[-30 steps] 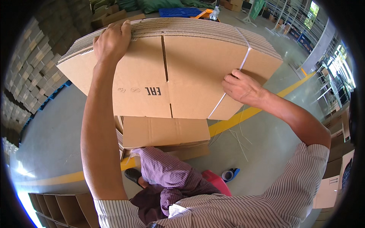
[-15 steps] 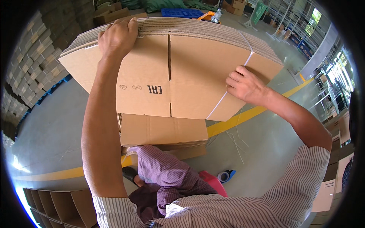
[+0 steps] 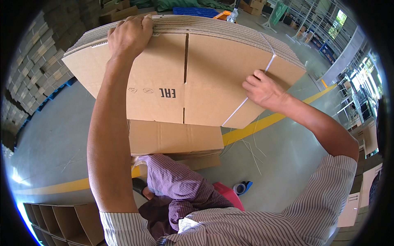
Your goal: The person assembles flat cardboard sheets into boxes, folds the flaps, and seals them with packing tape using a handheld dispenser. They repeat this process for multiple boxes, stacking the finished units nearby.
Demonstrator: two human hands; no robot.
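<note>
**Two hands on a strapped bundle of flat cardboard**

The left hand (image 3: 130,36) sits at eleven o'clock in the view, fingers curled over the top edge of a bundle of flattened cardboard boxes (image 3: 205,78), gripping the stacked sheets. The right hand (image 3: 262,89) is at two o'clock, fingers bent and pressed on the face of the bundle just beside a white strap (image 3: 250,95); whether it pinches the strap or only touches it cannot be told. The bundle stands tilted on edge, filling the upper middle of the view from ten to two o'clock, the strap running diagonally across its right part. Below it, near the centre, a smaller folded carton (image 3: 174,137) lies on other flat card. At six o'clock are the person's purple striped trousers (image 3: 176,186). A roll of tape (image 3: 242,187) lies on the grey floor (image 3: 53,139) at five o'clock. A yellow floor line (image 3: 262,122) runs past at three o'clock.
</note>
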